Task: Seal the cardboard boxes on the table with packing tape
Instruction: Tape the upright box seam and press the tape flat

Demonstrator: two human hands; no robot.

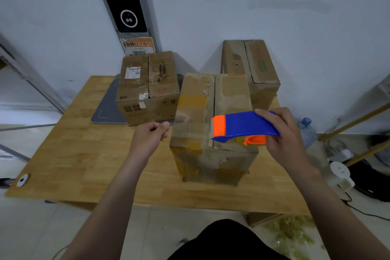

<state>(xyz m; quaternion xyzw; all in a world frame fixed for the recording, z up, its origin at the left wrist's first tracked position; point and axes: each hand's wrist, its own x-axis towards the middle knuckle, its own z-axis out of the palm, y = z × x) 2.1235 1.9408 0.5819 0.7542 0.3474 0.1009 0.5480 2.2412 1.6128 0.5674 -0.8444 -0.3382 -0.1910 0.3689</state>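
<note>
Three cardboard boxes stand on the wooden table (84,154). The nearest box (196,95) is in the middle, its top flaps closed along a centre seam with old tape scraps. My right hand (282,133) grips a blue and orange tape dispenser (247,124) over the box's near right top. My left hand (150,135) hovers just left of the box, thumb pinched against forefinger. A faint clear strip of packing tape (190,127) seems to run from the dispenser across the box top to that pinch. A second box (147,82) stands back left, a third (253,63) back right.
A grey mat (107,107) lies under the back left box. The wall is close behind the table. On the floor at the right are a water bottle (308,131), a white device with cables (341,173) and wooden poles (358,118).
</note>
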